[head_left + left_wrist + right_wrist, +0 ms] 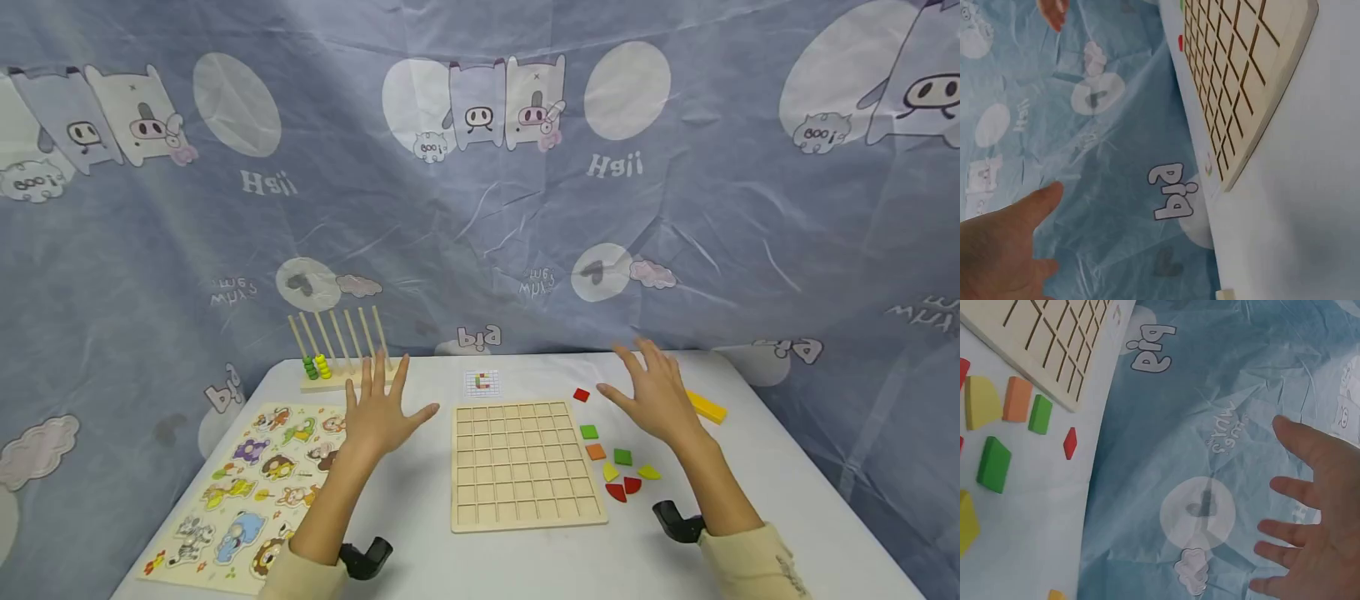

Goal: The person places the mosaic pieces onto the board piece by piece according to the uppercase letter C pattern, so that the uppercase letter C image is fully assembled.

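Observation:
Both hands are raised above the table with nothing in them. The left hand (377,414), fingers spread, hovers between the animal puzzle board (247,492) and the wooden grid board (525,467). Over the right side of the table, the right hand (656,396) is held up with its fingers spread. Loose blocks lie beneath and left of it: a red piece (581,395), green squares (622,457), an orange square (596,452), yellow pieces (648,472) and red quarter-round pieces (616,492). In the right wrist view the same hand (1316,531) shows apart from the blocks.
A bead rack (352,375) with upright pegs and green and yellow beads stands at the back left. Behind the grid board lies a small pattern card (482,383). A yellow bar (706,407) lies at the right. A printed blue-grey cloth (480,208) hangs behind the table.

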`<state>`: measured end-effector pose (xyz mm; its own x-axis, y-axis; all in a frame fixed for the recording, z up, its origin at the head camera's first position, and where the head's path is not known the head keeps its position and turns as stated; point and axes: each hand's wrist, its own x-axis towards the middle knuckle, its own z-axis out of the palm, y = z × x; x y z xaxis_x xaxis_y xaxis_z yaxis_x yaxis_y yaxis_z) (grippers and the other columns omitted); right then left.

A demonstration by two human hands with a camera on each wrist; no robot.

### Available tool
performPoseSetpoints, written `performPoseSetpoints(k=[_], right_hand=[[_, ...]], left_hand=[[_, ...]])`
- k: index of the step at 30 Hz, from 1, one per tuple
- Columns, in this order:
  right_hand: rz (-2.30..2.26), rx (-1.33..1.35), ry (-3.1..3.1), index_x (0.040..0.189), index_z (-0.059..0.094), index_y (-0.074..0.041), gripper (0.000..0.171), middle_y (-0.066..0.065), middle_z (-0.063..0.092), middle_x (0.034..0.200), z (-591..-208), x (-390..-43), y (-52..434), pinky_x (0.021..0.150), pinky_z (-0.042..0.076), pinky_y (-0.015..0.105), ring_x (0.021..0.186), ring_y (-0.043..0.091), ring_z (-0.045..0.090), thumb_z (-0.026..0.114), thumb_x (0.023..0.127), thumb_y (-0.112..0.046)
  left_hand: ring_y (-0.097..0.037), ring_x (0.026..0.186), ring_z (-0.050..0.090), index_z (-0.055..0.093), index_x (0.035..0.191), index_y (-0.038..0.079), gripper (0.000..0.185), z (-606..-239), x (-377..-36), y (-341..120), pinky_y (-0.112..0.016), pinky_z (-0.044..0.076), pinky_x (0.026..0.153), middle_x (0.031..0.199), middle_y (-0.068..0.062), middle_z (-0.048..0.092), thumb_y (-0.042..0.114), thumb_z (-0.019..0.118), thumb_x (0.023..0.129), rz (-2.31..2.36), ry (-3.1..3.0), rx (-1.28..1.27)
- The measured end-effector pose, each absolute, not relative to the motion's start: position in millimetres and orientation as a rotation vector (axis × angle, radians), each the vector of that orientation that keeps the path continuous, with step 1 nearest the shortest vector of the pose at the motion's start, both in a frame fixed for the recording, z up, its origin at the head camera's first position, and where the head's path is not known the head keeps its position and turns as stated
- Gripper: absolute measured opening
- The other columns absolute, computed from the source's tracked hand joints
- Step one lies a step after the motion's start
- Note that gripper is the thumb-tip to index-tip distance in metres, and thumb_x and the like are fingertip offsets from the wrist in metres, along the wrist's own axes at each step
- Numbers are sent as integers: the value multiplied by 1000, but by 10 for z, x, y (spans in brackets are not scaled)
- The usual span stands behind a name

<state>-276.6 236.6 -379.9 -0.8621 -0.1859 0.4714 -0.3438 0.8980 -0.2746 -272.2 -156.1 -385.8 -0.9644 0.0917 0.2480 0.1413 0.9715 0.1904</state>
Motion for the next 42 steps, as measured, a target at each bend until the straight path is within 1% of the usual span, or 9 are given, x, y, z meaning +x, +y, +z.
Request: performPoseSetpoints(k=[5,9,12,15,19,23,28,34,42], right_hand=[[634,380,-2587,128,52,-5,51,20,48,125,-3921,-2735,2423,94,36,58,115,40,43,66,85,-27],[698,362,-2592,125,55,-7,44,9,59,95,-4062,-2665,2562,75,49,43,85,26,55,66,86,-23],[727,342,-2608,123,57,-8,42,0,53,72,-4195,-2604,2691,54,43,28,62,16,47,67,85,-23],[759,317,-2647,121,58,-9,42,-4,44,60,-4342,-2567,2804,43,33,22,50,12,38,68,84,-26],[813,273,-2728,119,61,-9,44,-4,36,54,-4558,-2534,2933,40,27,21,45,10,32,72,80,-27],[925,239,-2827,118,62,-11,46,-5,32,52,-4762,-2528,3029,40,24,21,44,8,27,74,77,-28],[1022,187,-2918,116,63,-14,49,-5,32,52,-4942,-2518,3098,41,23,21,45,7,26,76,73,-33],[1004,168,-2928,112,66,-14,44,-5,34,52,-5051,-2483,3152,41,26,21,45,8,28,76,74,-32],[926,200,-2912,110,68,-16,31,-3,37,57,-5100,-2534,3172,44,26,23,49,11,32,71,80,-23]], left_hand=[[-39,137,-4,16,149,15,83,-4054,-2705,-1501,-61,9,106,151,-22,3,56,51,87,-539,-2737,-164],[-42,137,3,19,147,10,77,-4258,-2665,-1376,-62,16,105,149,-24,12,49,52,89,-755,-2614,-180],[-43,136,7,21,146,7,74,-4423,-2657,-1287,-63,19,103,147,-25,17,45,52,91,-888,-2557,-200],[-43,135,15,23,144,5,71,-4609,-2690,-1242,-62,23,102,145,-25,22,41,53,91,-971,-2521,-221],[-42,131,25,25,143,4,68,-4881,-2771,-1234,-58,27,102,143,-24,26,39,53,91,-1058,-2501,-248],[-43,130,28,24,144,7,73,-5149,-2819,-1265,-58,30,101,144,-25,23,41,57,89,-1150,-2531,-301],[-39,134,22,24,145,8,79,-5382,-2826,-1302,-58,20,105,147,-22,24,48,56,86,-1013,-2667,-470],[-31,134,27,35,142,7,76,-5442,-2810,-1297,-51,15,109,144,-14,35,56,51,86,-706,-2726,-602],[-28,135,27,37,141,11,74,-5460,-2810,-1309,-48,14,110,145,-11,35,59,48,86,-615,-2762,-579]])
